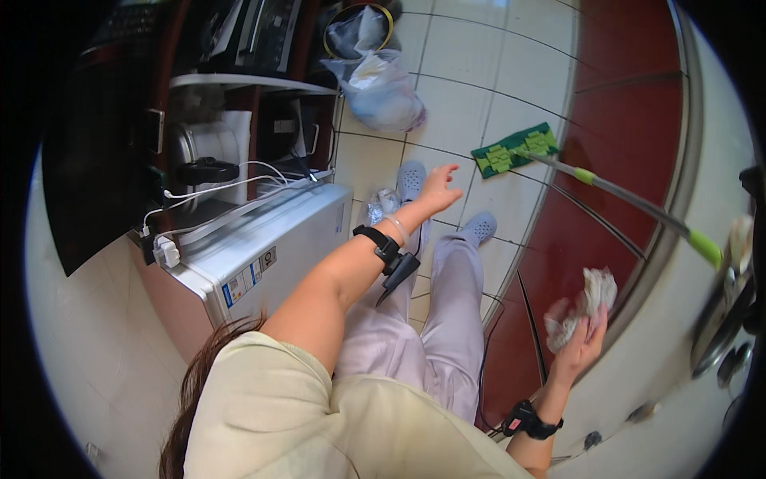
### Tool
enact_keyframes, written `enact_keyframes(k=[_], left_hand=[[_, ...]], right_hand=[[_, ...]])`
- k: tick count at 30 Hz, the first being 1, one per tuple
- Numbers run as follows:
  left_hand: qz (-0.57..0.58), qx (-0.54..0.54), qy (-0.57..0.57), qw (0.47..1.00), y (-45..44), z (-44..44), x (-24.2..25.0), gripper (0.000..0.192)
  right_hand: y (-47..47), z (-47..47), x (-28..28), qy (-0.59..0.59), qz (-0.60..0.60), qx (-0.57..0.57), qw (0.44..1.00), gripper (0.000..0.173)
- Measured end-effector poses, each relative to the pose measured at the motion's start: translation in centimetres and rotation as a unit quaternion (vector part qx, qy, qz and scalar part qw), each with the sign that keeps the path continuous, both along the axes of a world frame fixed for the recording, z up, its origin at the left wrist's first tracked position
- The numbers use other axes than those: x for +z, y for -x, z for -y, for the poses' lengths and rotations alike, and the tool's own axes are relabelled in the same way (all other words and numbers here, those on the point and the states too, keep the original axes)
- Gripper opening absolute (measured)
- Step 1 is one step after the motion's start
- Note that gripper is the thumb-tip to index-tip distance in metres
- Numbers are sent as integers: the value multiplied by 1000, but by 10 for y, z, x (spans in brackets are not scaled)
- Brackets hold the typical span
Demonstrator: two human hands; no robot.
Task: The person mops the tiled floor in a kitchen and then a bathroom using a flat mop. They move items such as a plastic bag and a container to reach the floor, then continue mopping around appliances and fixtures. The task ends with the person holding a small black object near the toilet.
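My left hand (441, 188) is stretched out over the tiled floor with its fingers apart and nothing in it. A black strap with a device and a pale bracelet circle that wrist. In my right hand (579, 347) is a crumpled whitish cloth or wad of tissue (598, 290), blurred, near the edge of the counter. Beyond my left hand a flat mop head (513, 151), green with lighter green plates, lies on the floor. Its grey and green pole (628, 203) leans across the red cabinet fronts toward the counter.
A filled plastic bag (383, 99) stands by a bin (359, 33) with a yellow rim. Clear plastic (383, 203) lies beside my shoe (412, 179). To the left are a white appliance (269, 239) and shelves with a metal pot (206, 143) and cables. Metal utensils (715, 323) lie at right.
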State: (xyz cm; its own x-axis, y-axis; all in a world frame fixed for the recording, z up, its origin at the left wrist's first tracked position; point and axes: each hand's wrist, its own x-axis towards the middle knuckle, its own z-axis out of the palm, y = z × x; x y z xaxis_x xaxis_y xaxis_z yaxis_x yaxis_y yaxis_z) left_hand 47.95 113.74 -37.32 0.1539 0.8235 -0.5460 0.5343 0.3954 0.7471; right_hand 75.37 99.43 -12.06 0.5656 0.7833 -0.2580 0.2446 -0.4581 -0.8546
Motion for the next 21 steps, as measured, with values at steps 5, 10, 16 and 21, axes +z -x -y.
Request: enact_keyframes(k=[5, 10, 16, 21], left_hand=[[-151, 90, 71, 982, 144, -33, -104, 57], [-412, 136, 115, 894, 299, -30, -193, 57], [-423, 135, 52, 895, 383, -18, -283, 53], [-383, 192, -10, 903, 398, -55, -357, 59]], right_hand=[[112, -132, -100, 122, -412, 9, 903, 37], [232, -205, -229, 236, -539, 102, 802, 31], [334, -234, -373, 299, -551, 141, 766, 27], [376, -229, -454, 319, -529, 178, 766, 27]])
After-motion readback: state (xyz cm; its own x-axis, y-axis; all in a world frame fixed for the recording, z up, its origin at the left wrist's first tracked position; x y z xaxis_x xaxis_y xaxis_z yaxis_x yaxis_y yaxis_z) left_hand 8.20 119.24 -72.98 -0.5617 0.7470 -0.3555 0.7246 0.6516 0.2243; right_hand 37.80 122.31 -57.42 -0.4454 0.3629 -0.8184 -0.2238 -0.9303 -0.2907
